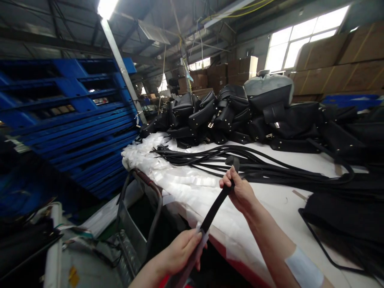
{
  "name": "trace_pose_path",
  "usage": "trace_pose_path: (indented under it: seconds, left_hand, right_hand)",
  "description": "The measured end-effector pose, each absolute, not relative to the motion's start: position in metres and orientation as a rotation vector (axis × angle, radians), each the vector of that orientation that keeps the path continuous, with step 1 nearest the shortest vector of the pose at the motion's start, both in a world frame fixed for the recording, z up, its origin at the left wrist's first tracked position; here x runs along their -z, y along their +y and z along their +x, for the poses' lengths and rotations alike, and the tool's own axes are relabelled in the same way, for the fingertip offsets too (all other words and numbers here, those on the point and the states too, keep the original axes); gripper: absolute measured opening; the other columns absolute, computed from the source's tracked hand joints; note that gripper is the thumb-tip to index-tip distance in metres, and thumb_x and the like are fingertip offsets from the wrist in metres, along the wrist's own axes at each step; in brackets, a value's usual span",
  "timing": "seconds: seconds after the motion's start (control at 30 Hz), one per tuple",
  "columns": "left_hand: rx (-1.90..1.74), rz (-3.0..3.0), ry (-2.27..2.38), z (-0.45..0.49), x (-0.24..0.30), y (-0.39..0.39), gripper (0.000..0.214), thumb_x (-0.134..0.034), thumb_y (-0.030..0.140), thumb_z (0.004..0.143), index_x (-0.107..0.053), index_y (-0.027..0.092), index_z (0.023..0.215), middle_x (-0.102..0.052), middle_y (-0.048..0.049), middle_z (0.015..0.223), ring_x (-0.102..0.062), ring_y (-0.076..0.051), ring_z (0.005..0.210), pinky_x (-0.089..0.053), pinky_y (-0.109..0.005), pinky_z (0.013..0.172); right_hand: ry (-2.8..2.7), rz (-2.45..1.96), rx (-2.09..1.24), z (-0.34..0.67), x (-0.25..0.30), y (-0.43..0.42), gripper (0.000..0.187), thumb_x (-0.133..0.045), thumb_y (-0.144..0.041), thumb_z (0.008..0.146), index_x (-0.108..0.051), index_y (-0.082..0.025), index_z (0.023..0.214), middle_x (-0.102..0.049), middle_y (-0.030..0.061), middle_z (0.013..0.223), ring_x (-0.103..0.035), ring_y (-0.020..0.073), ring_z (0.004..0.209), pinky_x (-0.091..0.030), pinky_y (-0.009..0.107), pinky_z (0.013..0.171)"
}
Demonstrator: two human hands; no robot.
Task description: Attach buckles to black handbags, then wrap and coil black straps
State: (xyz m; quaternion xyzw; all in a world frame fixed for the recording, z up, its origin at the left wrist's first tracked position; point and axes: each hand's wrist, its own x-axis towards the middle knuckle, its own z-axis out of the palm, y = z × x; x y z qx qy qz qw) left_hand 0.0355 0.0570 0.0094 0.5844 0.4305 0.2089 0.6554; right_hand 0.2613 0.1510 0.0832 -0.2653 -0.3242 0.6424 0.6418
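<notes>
A black strap (213, 211) runs taut between my two hands over the table's near edge. My left hand (183, 250) is closed on its lower end, where a bit of clear wrapping shows. My right hand (238, 191) grips the strap higher up, fingers wrapped round it, just before a bundle of several black straps (255, 164) lying across the white table (282, 196). A white patch sits on my right forearm.
A heap of black bags (240, 116) lies at the table's far side. White plastic wrappers (186, 180) cover the table's left edge. Blue pallets (69, 116) stand at left, a metal cart (135, 228) below, cardboard boxes (336, 64) behind.
</notes>
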Motion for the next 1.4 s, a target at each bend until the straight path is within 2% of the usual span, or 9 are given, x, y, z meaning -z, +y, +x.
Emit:
trace_pose_path:
  seconds: [0.2,0.33,0.47,0.67,0.93,1.07,1.13,1.27,1.4]
  left_hand:
    - [-0.515,1.476,0.962,0.062,-0.041,0.077,0.061,-0.035,0.070,0.091,-0.059,0.013,0.091,-0.061,-0.0032,0.058,-0.056,-0.013,0.049,-0.039,-0.020,0.044]
    - [-0.611,1.446,0.858,0.078,-0.048,0.089,0.057,-0.040,0.067,0.091,-0.059,0.013,0.095,-0.059,-0.0010,0.059,-0.059,-0.014,0.051,-0.044,-0.023,0.049]
    - [-0.751,1.389,0.879,0.089,-0.041,0.091,0.054,-0.042,0.067,0.091,-0.054,0.015,0.078,-0.054,0.0011,0.054,-0.057,-0.013,0.046,-0.043,-0.022,0.046]
    - [-0.504,1.283,0.931,0.063,0.005,0.057,0.061,-0.043,0.075,0.084,-0.053,0.015,0.078,-0.044,0.0063,0.048,-0.045,-0.008,0.036,-0.034,-0.018,0.037]
    - [-0.597,1.234,0.957,0.060,0.004,0.046,0.064,-0.043,0.076,0.084,-0.057,0.014,0.090,-0.055,0.0011,0.055,-0.057,-0.013,0.047,-0.042,-0.022,0.045]
    - [-0.766,1.282,0.990,0.075,-0.014,0.055,0.061,-0.043,0.074,0.085,-0.054,0.015,0.077,-0.054,0.0005,0.051,-0.054,-0.012,0.043,-0.041,-0.022,0.044]
    - [-0.739,1.283,1.020,0.073,-0.011,0.053,0.063,-0.043,0.077,0.083,-0.052,0.016,0.073,-0.050,0.0019,0.048,-0.051,-0.011,0.040,-0.037,-0.020,0.041]
    - [-0.516,1.212,1.027,0.057,0.015,0.038,0.068,-0.044,0.083,0.077,-0.055,0.015,0.079,-0.048,0.0042,0.049,-0.050,-0.011,0.039,-0.034,-0.020,0.039]
    - [-0.475,1.197,1.039,0.049,0.029,0.026,0.070,-0.043,0.083,0.077,-0.056,0.015,0.084,-0.052,0.0023,0.052,-0.055,-0.012,0.045,-0.037,-0.020,0.043]
  right_hand:
    - [-0.784,-0.555,-1.500,0.260,-0.088,0.145,0.051,-0.065,-0.070,0.075,-0.050,-0.022,0.067,-0.063,-0.0003,0.058,-0.065,0.0198,0.072,-0.050,0.035,0.082]
    - [-0.832,-0.634,-1.520,0.253,-0.080,0.132,0.047,-0.069,-0.066,0.074,-0.055,-0.021,0.075,-0.066,-0.0007,0.060,-0.064,0.0171,0.063,-0.051,0.030,0.068]
    - [-1.091,-0.751,-1.733,0.232,-0.058,0.111,0.051,-0.062,-0.069,0.078,-0.060,-0.018,0.075,-0.064,0.0005,0.056,-0.053,0.0131,0.042,-0.039,0.025,0.043]
    - [-0.489,-0.561,-1.666,0.273,-0.067,0.130,0.041,-0.085,-0.046,0.065,-0.054,-0.019,0.064,-0.063,-0.0027,0.066,-0.063,0.0137,0.073,-0.050,0.025,0.073]
    - [-0.783,-0.786,-1.490,0.251,-0.050,0.123,0.053,-0.071,-0.068,0.070,-0.051,-0.020,0.066,-0.068,0.0031,0.067,-0.060,0.0163,0.068,-0.045,0.029,0.069]
    - [-0.937,-0.914,-1.741,0.205,-0.020,0.091,0.059,-0.060,-0.077,0.072,-0.052,-0.019,0.065,-0.063,0.0019,0.055,-0.054,0.0143,0.049,-0.042,0.028,0.054]
    - [-0.846,-0.879,-1.829,0.204,-0.015,0.088,0.056,-0.063,-0.073,0.073,-0.053,-0.018,0.065,-0.062,0.0014,0.054,-0.054,0.0142,0.048,-0.042,0.027,0.052]
    - [-0.360,-0.785,-1.675,0.244,-0.023,0.113,0.046,-0.078,-0.052,0.071,-0.049,-0.019,0.060,-0.062,0.0006,0.061,-0.061,0.0140,0.063,-0.048,0.027,0.068]
    - [-0.406,-0.863,-1.578,0.271,-0.024,0.131,0.047,-0.077,-0.055,0.071,-0.049,-0.020,0.061,-0.062,0.0010,0.062,-0.060,0.0154,0.065,-0.046,0.028,0.068]
